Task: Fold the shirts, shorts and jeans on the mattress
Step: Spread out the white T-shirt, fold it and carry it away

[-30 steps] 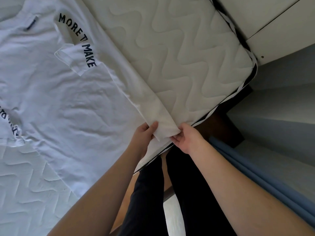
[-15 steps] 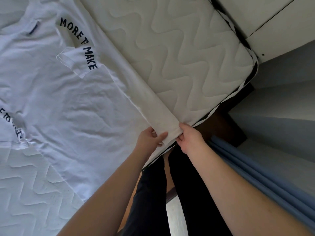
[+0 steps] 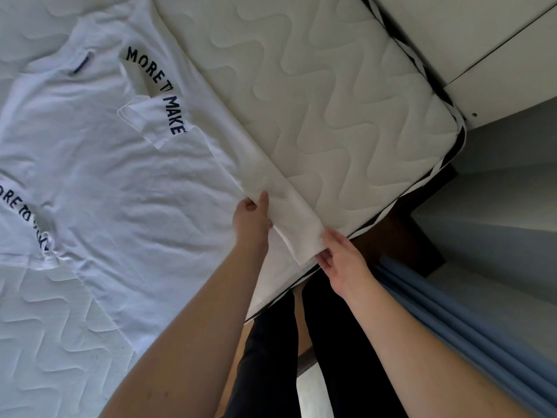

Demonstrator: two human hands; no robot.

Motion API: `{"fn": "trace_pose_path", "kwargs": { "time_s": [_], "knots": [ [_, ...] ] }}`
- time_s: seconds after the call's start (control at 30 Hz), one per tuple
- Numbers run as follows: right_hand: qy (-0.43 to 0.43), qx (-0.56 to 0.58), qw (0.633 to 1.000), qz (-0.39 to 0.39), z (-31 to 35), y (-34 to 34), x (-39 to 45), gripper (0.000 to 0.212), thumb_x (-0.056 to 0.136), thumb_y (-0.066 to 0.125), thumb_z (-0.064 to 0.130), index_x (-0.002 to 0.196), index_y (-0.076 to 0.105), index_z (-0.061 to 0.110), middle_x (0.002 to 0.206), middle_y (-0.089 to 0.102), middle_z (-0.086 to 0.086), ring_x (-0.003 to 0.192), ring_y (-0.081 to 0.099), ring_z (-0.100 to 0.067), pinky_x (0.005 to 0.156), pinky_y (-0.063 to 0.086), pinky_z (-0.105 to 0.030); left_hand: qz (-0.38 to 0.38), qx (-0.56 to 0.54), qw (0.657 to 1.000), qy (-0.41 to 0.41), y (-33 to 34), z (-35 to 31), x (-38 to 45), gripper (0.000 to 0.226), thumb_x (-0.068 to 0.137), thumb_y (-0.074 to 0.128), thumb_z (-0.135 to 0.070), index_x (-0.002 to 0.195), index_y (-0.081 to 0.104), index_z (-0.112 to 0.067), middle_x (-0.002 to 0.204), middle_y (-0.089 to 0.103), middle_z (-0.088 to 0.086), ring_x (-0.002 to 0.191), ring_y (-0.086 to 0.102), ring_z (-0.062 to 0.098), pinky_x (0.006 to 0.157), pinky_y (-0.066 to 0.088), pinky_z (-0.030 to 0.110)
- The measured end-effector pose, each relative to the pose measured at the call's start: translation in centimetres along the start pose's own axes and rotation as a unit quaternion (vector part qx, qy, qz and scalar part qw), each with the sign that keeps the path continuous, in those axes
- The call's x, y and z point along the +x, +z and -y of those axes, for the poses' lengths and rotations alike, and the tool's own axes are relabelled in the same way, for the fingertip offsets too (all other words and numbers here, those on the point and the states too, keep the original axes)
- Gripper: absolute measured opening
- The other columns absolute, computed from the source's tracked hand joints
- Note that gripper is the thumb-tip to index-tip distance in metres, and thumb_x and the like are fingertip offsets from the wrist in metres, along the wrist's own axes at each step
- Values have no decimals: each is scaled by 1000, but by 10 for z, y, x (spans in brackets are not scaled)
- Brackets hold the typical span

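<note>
White shirt [image 3: 114, 182] hem pinched by left hand [image 3: 251, 220] and right hand [image 3: 340, 254]; keep the folded edge straight and taut.

Head view (tilted) looks down, close.

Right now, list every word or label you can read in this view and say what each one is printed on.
"MORE T" then "MAKE": dark curved print on the folded-in sleeve of the white T-shirt, with the middle hidden by the fold.
"ORE TO": the same print on the other sleeve at the left edge; the letters after it are crumpled and unreadable.
Neck label: a dark tag, too small to read.
</note>
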State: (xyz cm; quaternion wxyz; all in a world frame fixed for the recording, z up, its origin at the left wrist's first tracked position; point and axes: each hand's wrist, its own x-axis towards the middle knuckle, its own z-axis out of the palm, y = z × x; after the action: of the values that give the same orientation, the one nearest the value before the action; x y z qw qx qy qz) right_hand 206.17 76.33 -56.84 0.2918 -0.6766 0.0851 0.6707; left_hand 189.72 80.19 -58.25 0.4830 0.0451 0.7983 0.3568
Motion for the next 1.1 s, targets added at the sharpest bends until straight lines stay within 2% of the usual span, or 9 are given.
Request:
{"fn": "trace_pose_path", "kwargs": {
  "time_s": [0.1,0.23,0.4,0.5,0.57,0.63,0.83,1.03,1.1],
  "knots": [
    [-7,-9,999,-33,5,1,5,16,94,62,6,103,67,19,93,73,1,84,68,-9,62,52,-21,-36,27,999,21,-6,-7,14,17,91,66,-25,80,59,-15,68,59,2,52,52,15,45,46,23],
    [-10,9,998,-53,2,-1,7,17,95,62,8,105,67,20,94,74,1,84,70,-9,63,52,-22,-50,61,996,31,-19,3,11,11,91,65,-27,86,60,-18,72,66,1,52,58,15,45,49,21],
    [-79,-45,993,-69,-7,-5,3,16,93,67,22,108,63,20,111,70,-6,96,68,-15,79,54,-26,13,76,997,31,-32,15,7,16,88,71,-26,93,64,-14,74,73,1,67,72,18,62,59,30],
    [-119,-131,984,-22,-18,-8,-4,45,84,77,20,121,52,23,110,69,-2,96,69,-10,76,54,-17,73,117,990,23,-35,16,10,15,83,77,-21,90,66,-13,71,74,0,70,73,22,65,58,34],
    [-140,-219,966,-16,-24,-8,-7,58,82,79,14,127,45,25,105,69,2,93,69,-7,72,53,-16,94,145,985,12,-36,16,13,13,82,77,-18,86,67,-10,67,74,0,65,73,17,60,56,30],
    [-168,-312,933,-68,-26,-8,-7,59,82,77,12,129,45,24,101,69,1,94,68,-15,81,54,-30,112,194,975,10,-37,15,15,16,84,76,-21,83,68,-7,65,74,0,62,72,14,57,54,28],
    [-205,-413,881,-106,-20,-8,-2,54,82,75,16,126,43,20,102,66,-6,93,65,-26,81,54,-41,111,393,908,94,-36,13,16,31,85,68,-44,76,61,-15,61,71,-9,51,66,8,60,54,26],
    [-273,-487,819,-128,-17,-7,-8,72,77,81,30,133,35,24,130,50,-4,107,57,-25,86,53,-47,128,365,919,82,-43,7,20,37,91,60,-48,79,62,-12,62,71,-7,51,64,7,59,52,26],
    [-308,-488,807,-125,-15,0,-12,63,80,77,35,130,40,24,122,51,-2,98,58,-22,82,54,-43,102,346,929,83,-53,4,24,38,93,54,-49,80,62,-14,63,70,-6,55,65,9,58,51,27]
  ]
}}
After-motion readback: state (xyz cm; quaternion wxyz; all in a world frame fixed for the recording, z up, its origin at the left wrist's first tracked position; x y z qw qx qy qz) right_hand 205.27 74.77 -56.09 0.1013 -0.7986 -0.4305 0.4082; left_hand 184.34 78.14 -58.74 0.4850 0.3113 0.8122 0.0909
